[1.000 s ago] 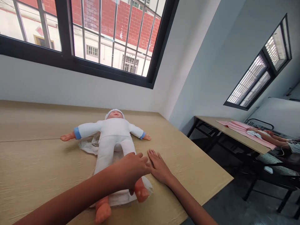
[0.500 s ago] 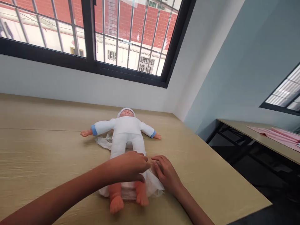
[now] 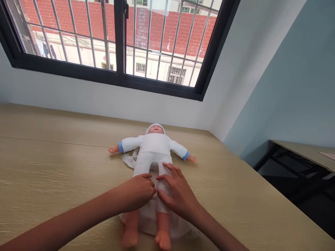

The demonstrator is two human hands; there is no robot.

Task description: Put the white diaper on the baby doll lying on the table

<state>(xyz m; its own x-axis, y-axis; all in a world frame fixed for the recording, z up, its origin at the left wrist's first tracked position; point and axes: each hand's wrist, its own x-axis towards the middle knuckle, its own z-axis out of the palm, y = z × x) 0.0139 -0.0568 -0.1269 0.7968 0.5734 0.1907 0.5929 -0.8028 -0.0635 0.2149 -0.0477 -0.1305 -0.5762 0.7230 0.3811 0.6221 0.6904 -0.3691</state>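
A baby doll in a white outfit with blue cuffs and a white cap lies on its back, arms spread, bare feet toward me. Thin white cloth spreads under its legs, and a bit shows beside its waist. My left hand is over the doll's leg at the left, fingers curled in; whether they pinch any fabric is hidden. My right hand rests over the other leg with its fingers apart and nothing held.
The doll lies on a light wooden table against a white wall under a barred window. Another table stands at the right, with a corner of pink cloth on it.
My right hand has moved from beside the doll's leg onto it. My left hand has shifted left relative to the doll, onto the other leg. The view has turned left.
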